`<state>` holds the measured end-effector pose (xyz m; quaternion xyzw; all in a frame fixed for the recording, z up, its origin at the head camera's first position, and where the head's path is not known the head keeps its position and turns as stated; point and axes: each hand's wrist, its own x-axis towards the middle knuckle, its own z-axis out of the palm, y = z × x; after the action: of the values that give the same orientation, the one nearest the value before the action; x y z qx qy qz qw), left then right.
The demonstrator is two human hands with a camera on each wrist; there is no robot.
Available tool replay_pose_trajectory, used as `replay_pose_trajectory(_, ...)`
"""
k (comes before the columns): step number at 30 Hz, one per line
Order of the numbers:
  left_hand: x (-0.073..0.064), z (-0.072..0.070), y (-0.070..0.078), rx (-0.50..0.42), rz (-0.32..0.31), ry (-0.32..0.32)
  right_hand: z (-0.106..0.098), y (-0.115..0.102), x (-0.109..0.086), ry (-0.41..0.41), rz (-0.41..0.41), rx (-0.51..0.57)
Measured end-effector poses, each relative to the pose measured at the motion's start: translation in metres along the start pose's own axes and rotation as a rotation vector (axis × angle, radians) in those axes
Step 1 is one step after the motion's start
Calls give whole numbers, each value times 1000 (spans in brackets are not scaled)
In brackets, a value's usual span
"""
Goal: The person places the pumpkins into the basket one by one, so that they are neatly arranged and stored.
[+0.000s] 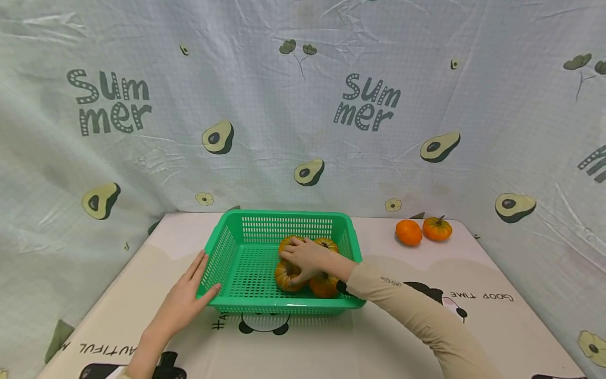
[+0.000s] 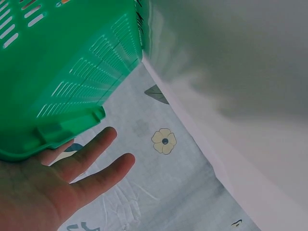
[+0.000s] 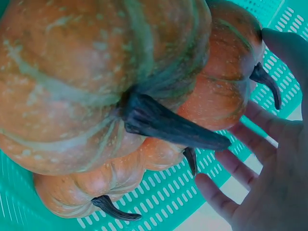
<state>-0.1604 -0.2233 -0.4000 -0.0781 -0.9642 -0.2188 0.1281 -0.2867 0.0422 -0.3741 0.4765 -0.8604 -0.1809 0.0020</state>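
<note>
A green plastic basket [image 1: 255, 302] with slotted walls stands on the table. Several ribbed orange pumpkins [image 1: 324, 286] with dark stems sit together in its right half. My right hand [image 1: 307, 258] reaches in and spans the front-left pumpkin [image 3: 226, 67], thumb on one side and fingers on the other. Part of that pumpkin is hidden under the hand in the head view. The large pumpkin [image 3: 72, 86] is nearest the right wrist camera. My left hand [image 1: 182, 300] rests against the basket's left side, its fingers straight and spread.
An orange pumpkin [image 1: 408, 232] and another with a green-tinged top [image 1: 437, 229] lie at the table's back right corner. A printed cloth [image 1: 265, 105] hangs behind and beside the table. The tabletop [image 1: 303, 347] carries printed words and cartoon faces.
</note>
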Motion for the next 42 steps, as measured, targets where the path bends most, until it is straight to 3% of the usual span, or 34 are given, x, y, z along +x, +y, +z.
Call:
replay_pose_trajectory(13,0,0,-1,-9,-4,-3,-2,3,-1,-73,19,104)
replay_pose_trajectory(19,1,0,-1,-8,-4,-3,-3,2,-2,-72,11,72)
replay_pose_trajectory(28,1,1,-1,-3,-3,4,-22,6,-17,97,-25,24)
replay_pose_trajectory(36,1,1,-1,-2,2,9,-50,29,-52,215,11,128)
replay_pose_trajectory(42,1,2,-2,0,3,9,-38,57,-74,355,80,184)
